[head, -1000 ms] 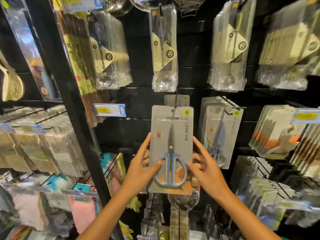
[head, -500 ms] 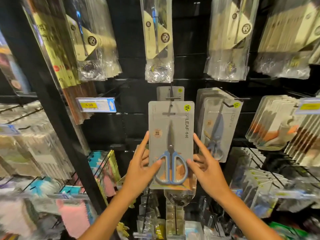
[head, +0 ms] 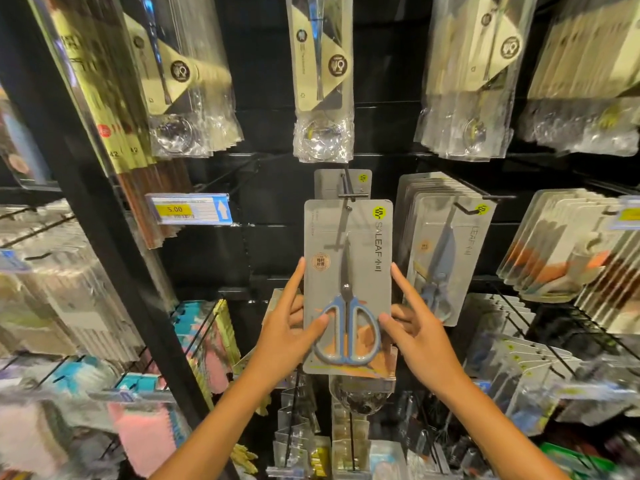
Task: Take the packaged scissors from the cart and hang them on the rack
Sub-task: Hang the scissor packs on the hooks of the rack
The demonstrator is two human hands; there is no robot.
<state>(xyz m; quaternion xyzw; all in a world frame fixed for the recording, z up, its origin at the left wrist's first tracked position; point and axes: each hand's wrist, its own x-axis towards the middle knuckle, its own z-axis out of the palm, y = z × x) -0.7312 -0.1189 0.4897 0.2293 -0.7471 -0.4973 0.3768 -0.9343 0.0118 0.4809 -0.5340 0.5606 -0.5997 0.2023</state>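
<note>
Grey scissors pack (head: pixel 347 271) is hanging on the hook (head: pixel 346 188), between left hand (head: pixel 287 332) and right hand (head: pixel 420 336), both pinching its edges.

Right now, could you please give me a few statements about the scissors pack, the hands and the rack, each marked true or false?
1. Both hands hold the scissors pack by its side edges, the left hand on its left and the right hand on its right. True.
2. The scissors in the pack have red handles. False: the handles are blue.
3. The hook passes through the top of the pack. True.
4. The price tag sits to the right of the pack. False: it is to the left.
5. Another pack of the same kind hangs behind the held one. True.
</note>
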